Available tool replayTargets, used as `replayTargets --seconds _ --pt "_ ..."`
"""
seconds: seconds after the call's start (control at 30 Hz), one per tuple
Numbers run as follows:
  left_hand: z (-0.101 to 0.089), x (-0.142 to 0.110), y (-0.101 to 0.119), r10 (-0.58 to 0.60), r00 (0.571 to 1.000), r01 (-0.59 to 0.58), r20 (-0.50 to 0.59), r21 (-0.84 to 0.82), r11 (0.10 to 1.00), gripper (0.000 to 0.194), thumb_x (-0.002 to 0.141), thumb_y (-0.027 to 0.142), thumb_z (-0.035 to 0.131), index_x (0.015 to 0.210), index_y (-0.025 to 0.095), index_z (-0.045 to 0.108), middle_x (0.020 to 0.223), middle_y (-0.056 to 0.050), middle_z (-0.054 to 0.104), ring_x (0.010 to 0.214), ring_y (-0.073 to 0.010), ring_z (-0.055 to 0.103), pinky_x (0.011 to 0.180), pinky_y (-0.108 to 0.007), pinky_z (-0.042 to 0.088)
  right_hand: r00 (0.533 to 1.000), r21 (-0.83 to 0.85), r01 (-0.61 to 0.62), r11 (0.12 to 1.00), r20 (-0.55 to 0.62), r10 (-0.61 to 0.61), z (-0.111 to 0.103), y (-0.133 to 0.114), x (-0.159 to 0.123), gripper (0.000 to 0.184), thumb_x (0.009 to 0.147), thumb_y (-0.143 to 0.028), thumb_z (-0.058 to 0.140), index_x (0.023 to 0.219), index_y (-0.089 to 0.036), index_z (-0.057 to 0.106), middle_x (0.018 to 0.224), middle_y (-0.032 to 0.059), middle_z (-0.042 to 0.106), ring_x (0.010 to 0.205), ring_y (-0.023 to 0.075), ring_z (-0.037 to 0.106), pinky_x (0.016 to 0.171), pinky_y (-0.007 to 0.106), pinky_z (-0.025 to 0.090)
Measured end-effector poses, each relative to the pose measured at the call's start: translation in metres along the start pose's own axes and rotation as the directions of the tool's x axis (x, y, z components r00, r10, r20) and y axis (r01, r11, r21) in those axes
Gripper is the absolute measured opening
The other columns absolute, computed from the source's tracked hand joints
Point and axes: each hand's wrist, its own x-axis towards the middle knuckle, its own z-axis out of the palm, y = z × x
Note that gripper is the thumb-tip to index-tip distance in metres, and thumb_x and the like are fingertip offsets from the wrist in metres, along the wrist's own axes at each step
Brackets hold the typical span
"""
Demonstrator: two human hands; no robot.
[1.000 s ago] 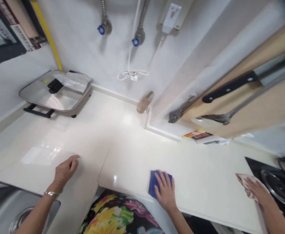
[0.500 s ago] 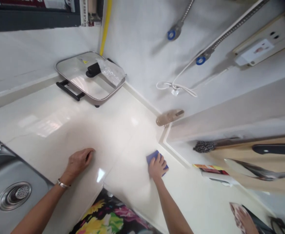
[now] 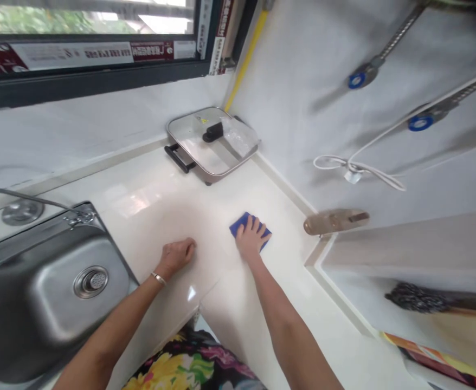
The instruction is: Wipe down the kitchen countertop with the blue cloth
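Observation:
My right hand (image 3: 251, 240) lies flat with spread fingers on a blue cloth (image 3: 241, 223), pressing it against the cream worktop (image 3: 156, 200) near the corner. My left hand (image 3: 177, 253) rests on the worktop a little to the left of it, fingers curled under, a bracelet on the wrist; nothing shows in it. Both forearms reach in from the bottom of the view.
A steel sink (image 3: 51, 281) with a tap (image 3: 26, 199) sits at left. A square electric pan with a glass lid (image 3: 211, 143) stands in the far corner. A small brownish bottle (image 3: 335, 221) lies by the wall. A dark brush (image 3: 420, 299) and a white cable (image 3: 355, 169) are at right.
My right hand has slid the blue cloth away from the front edge toward the back corner. The view has swung left, bringing the sink in; the other person's hand has left the view.

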Motion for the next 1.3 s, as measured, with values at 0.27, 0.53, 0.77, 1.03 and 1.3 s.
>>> replayTargets --seconds 0.27,0.53,0.77,1.03,1.3 --pt "0.005 -0.003 -0.003 -0.043 0.995 0.039 -0.086 -0.039 0.998 0.028 0.095 0.031 0.046 0.107 0.024 0.07 0.079 -0.004 0.074 0.071 -0.0171 0.066 0.064 -0.026 0.038 0.894 0.05 0.448 0.893 0.011 -0.449 -0.011 -0.054 -0.071 0.06 0.1 -0.045 0.024 0.157 -0.025 0.023 0.166 0.0077 0.019 0.15 0.0406 0.009 0.114 0.074 0.006" --pt "0.006 -0.023 -0.01 -0.073 0.976 0.054 -0.206 -0.098 0.994 0.033 0.094 0.025 0.041 0.112 0.02 0.068 0.065 0.001 0.065 0.06 -0.0134 0.059 0.065 -0.024 0.041 0.674 0.18 0.726 0.664 0.004 -0.739 -0.017 -0.005 -0.167 0.062 0.097 -0.049 0.041 0.155 -0.029 0.03 0.166 0.0048 0.022 0.151 0.0373 0.008 0.119 0.069 0.003" --pt "-0.004 -0.127 -0.033 -0.031 0.974 0.022 -0.223 -0.042 0.999 0.031 0.093 0.029 0.044 0.105 0.02 0.071 0.079 -0.005 0.074 0.069 -0.0157 0.066 0.067 -0.025 0.047 0.532 0.181 0.83 0.528 0.027 -0.846 -0.016 0.105 -0.223 0.065 0.093 -0.036 0.047 0.155 -0.032 0.029 0.165 0.0038 0.024 0.153 0.0354 0.009 0.12 0.069 0.007" --pt "-0.013 -0.312 -0.049 -0.234 0.907 0.233 -0.349 -0.045 0.971 0.033 0.095 0.037 0.045 0.115 0.023 0.068 0.103 -0.005 0.077 0.088 -0.0181 0.072 0.081 -0.028 0.054 0.51 0.129 0.853 0.505 -0.001 -0.86 -0.006 0.193 -0.266 0.068 0.09 -0.035 0.048 0.155 -0.035 0.029 0.163 0.002 0.028 0.152 0.036 0.015 0.12 0.069 0.011" --pt "0.001 -0.394 -0.036 -0.611 0.64 0.631 -0.466 -0.134 0.764 0.034 0.096 0.035 0.041 0.114 0.023 0.067 0.092 -0.002 0.076 0.071 -0.0158 0.069 0.063 -0.025 0.05 0.514 0.136 0.853 0.503 -0.062 -0.855 0.001 0.103 -0.231 0.061 0.092 -0.036 0.044 0.152 -0.033 0.036 0.162 0.0018 0.031 0.152 0.0354 0.017 0.12 0.069 0.01"
